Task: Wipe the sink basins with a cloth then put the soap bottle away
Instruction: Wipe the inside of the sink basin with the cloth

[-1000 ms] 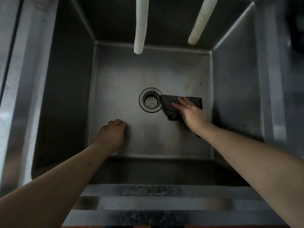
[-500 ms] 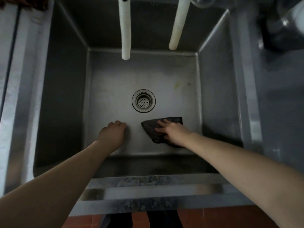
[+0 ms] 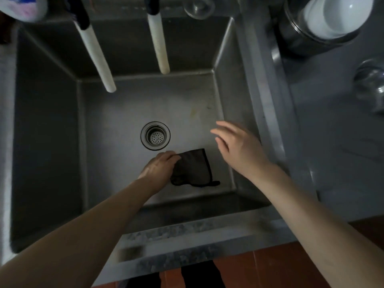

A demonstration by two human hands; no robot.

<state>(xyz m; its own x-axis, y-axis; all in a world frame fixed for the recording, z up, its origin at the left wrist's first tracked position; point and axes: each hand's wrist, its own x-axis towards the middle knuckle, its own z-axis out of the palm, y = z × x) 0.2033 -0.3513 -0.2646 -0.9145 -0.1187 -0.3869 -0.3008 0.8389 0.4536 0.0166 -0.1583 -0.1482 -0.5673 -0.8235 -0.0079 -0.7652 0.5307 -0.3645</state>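
- The cloth [image 3: 192, 168] lay flat on the floor of the sink [image 3: 116, 113], just in front of the drain [image 3: 155, 135] and near the front wall.
- The left hand [image 3: 159, 167] held the cloth's left edge with curled fingers; the right hand [image 3: 239, 145] hovered above the basin floor, fingers spread and relaxed, holding nothing.
- The cloth looked thin, limp and light, probably damp; it would likely bunch and drag rather than slide stiffly. A stitched border ran round it, with a loose tail at the near right corner.
- Gathering the middle under a flat palm seemed the better hold for wiping; pinching an edge would only lift it.
- The basin was deep with steep walls and tight corner seams, where a folded corner of cloth would reach best.
- Two white hoses [image 3: 97, 57] hung over the back half, narrowing room there; the floor's left part and right part lay open.
- A stain [image 3: 195, 110] showed beyond the right hand.
- No soap bottle could be identified for certain.
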